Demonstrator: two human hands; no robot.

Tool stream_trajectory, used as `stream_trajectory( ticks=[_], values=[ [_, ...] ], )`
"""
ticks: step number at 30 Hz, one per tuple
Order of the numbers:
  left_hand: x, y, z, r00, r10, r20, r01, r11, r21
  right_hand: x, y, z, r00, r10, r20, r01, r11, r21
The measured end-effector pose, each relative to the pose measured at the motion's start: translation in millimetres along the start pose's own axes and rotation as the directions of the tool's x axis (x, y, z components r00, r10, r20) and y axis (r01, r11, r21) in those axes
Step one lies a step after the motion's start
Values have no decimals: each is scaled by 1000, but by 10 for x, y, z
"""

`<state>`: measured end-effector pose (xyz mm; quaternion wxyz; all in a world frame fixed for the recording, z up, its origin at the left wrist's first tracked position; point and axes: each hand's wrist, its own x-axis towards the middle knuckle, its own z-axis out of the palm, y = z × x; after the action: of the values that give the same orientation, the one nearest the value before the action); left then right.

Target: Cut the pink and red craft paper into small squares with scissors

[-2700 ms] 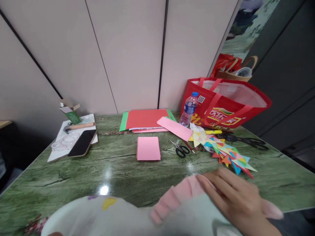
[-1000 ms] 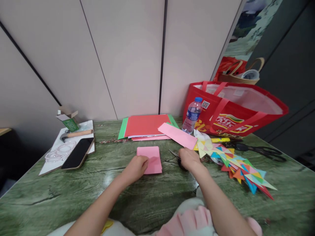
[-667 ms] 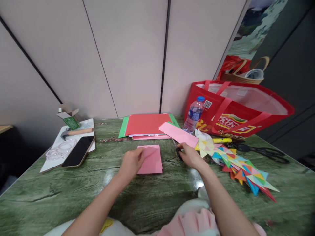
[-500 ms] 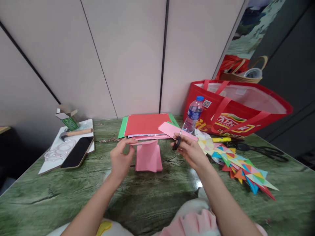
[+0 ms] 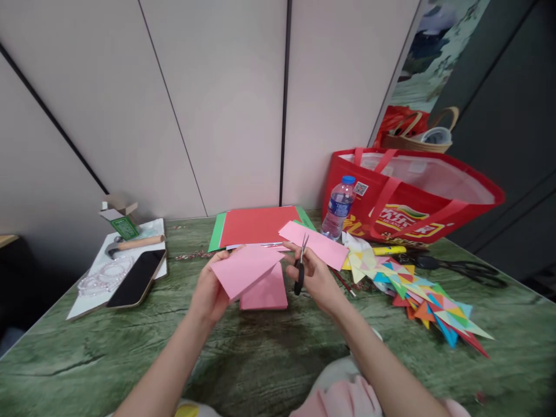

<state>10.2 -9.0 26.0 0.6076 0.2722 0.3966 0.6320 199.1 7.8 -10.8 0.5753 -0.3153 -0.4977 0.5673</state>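
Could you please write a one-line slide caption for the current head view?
Above a green table, the left hand holds a pink sheet and the right hand holds scissors.

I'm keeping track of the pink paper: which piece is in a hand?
The sheet in the left hand. The stack lies on the table, partly hidden behind it, and the strip lies by the bottle; neither is held.

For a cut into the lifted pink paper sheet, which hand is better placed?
Probably the right hand: it holds the small black-handled metal scissors, near the sheet's right corner, while the left hand grips the pink paper sheet.
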Motion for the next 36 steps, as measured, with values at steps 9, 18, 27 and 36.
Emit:
stream_trajectory(
  ticks=[9, 18, 27, 36],
  values=[
    [-59, -106, 49, 980, -197, 35, 195, 980, 46, -25, 16, 17, 997, -63, -55, 61, 998, -33],
    [-76, -83, 60, 947, -210, 245, 217, 976, -2, -18, -112, -149, 1000, -4, -17, -1, 961, -275],
    [-197, -233, 61, 934, -289, 209, 246, 946, 209, -27, -171, -200, 990, -120, 72, 140, 821, -554],
    [-83, -153, 116, 987, -24, -162, -14, 973, -230, 5, 46, -95, 990, 82, -119, -100, 982, -158]
  ],
)
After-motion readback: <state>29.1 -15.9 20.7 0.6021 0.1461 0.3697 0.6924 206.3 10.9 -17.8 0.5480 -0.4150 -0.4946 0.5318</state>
